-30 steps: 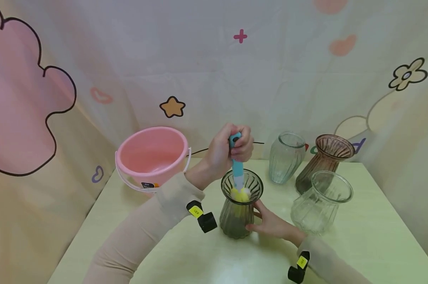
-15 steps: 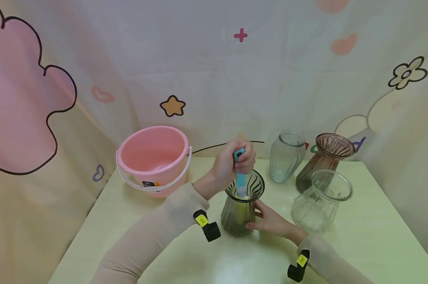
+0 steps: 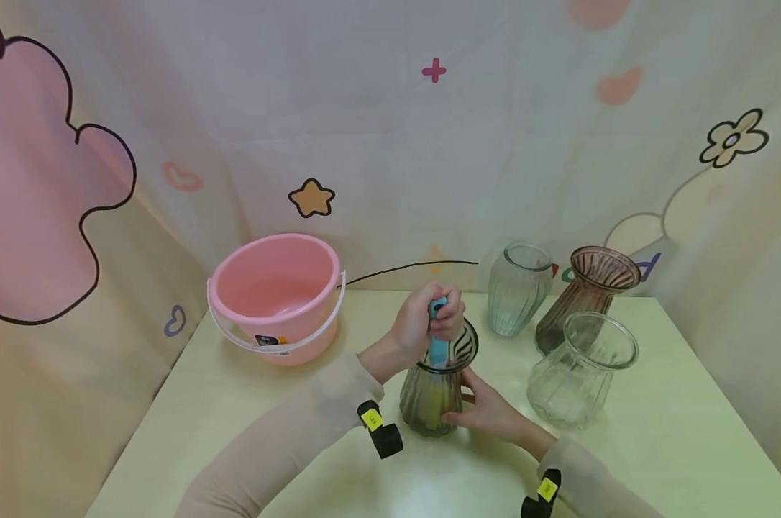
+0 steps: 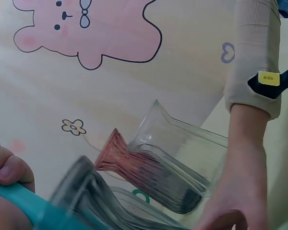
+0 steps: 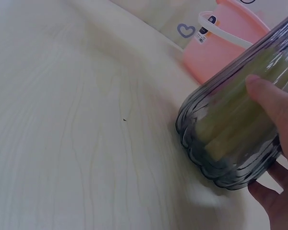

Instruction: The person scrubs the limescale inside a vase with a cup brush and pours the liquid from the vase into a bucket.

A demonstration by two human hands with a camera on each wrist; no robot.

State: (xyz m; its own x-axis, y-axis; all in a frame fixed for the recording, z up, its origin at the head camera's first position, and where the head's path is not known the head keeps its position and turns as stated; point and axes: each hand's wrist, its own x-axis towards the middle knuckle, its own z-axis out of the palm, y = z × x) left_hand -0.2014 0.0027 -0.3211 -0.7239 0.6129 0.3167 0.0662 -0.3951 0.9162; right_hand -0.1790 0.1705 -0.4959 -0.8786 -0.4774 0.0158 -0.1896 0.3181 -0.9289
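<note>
- My left hand (image 3: 423,324) is wrapped tightly round the blue handle of a brush (image 3: 439,354), above the mouth of the grey vase (image 3: 418,403).
- The brush points down into that vase, its yellow head inside, below my left hand, showing blurred through the glass.
- My right hand (image 3: 494,414) grips the vase low on its side, thumb on the near face, fingers round behind.
- The vase stands upright on the table (image 3: 345,475), between my hands and just below the left.
- Right of my right hand is a clear vase (image 3: 572,388); farther off, a brown vase (image 3: 568,313) and a pale vase (image 3: 515,306).
- Beyond my left hand, to its left, sits a pink bucket (image 3: 270,280).
</note>
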